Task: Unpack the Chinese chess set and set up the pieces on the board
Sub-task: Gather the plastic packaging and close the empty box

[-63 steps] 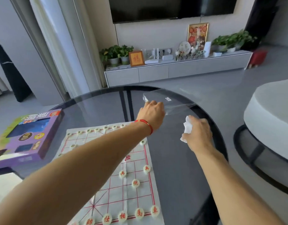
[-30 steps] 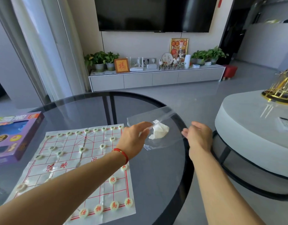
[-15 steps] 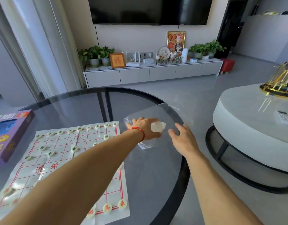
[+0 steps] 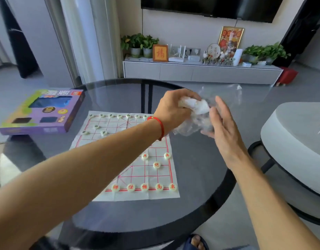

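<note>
A white paper chess board (image 4: pixel 152 194) with red lines lies on the round dark glass table (image 4: pixel 195 170). Round cream pieces stand on it: red-lettered ones (image 4: pixel 144 187) along the near edge, green-lettered ones (image 4: pixel 119 116) along the far edge. My left hand (image 4: pixel 173 109), a red string at its wrist, is closed on a clear plastic bag (image 4: pixel 222 98) with a white paper wad (image 4: pixel 198 105) in it, held above the table's right side. My right hand (image 4: pixel 222 123) presses its spread fingers against the crumpled bag from the right.
The purple chess set box (image 4: pixel 42 112) lies at the table's left edge. A low white round table (image 4: pixel 296 141) with a black frame stands to the right. A grey TV cabinet (image 4: pixel 200 72) with plants and frames runs along the far wall.
The paper wad went from my right hand into the clear bag. My left hand has lifted and bunched the bag, and my right hand has come up against it. The view swung left.
</note>
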`<control>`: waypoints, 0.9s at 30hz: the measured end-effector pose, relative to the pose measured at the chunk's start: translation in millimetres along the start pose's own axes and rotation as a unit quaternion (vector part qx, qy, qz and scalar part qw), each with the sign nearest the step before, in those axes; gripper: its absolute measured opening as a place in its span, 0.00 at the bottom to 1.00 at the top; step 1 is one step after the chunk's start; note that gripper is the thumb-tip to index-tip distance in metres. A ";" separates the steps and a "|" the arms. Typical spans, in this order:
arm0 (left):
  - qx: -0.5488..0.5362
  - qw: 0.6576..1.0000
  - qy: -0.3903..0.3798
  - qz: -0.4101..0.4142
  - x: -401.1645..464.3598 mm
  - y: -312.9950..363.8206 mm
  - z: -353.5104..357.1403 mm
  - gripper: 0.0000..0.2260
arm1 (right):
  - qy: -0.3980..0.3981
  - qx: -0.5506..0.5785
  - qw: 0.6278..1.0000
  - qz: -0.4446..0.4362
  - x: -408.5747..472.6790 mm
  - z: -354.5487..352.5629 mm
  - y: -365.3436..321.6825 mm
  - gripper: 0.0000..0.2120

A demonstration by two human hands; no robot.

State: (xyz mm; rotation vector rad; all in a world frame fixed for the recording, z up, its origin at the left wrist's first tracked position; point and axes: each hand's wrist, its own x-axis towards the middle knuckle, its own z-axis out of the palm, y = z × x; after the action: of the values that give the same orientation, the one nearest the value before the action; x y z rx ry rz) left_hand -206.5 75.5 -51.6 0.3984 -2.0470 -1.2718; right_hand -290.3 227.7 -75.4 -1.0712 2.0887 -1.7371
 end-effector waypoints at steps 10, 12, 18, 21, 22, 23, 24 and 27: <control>-0.327 0.919 0.183 -0.119 -164.9 14.3 -223.0 0.12 | -0.251 0.154 0.953 -0.068 -109.0 236.8 -120.8 0.19; -0.304 0.907 0.263 -0.123 -200.1 -4.2 -263.7 0.15 | -0.282 0.154 0.945 -0.054 -123.3 288.5 -140.0 0.16; -0.238 0.883 0.380 -0.141 -296.8 -57.8 -367.1 0.12 | -0.359 0.129 0.923 0.054 -147.0 425.5 -156.4 0.07; -0.024 0.886 0.406 -0.223 -336.6 -103.5 -397.0 0.15 | -0.349 0.012 0.937 0.015 -151.2 463.0 -147.2 0.11; 0.127 0.881 0.367 -0.270 -348.8 -123.7 -400.5 0.17 | -0.332 -0.028 0.943 0.003 -152.1 468.5 -143.8 0.11; 0.256 0.866 0.303 -0.303 -358.5 -143.5 -401.1 0.20 | -0.317 -0.062 0.946 -0.006 -152.5 471.9 -140.6 0.11; 0.343 0.851 0.238 -0.319 -366.4 -162.2 -400.2 0.24 | -0.306 -0.089 0.948 -0.015 -152.3 473.6 -137.9 0.11; 0.466 0.806 0.093 -0.353 -389.1 -202.0 -389.4 0.36 | -0.295 -0.138 0.944 -0.051 -149.9 477.7 -128.7 0.12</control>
State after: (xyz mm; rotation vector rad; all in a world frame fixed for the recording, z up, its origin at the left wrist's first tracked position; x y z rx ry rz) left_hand 322.5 -55.2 -268.2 1.7865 -2.2894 -0.3963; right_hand 147.0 -42.6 -130.0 -1.5659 1.9267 -0.9841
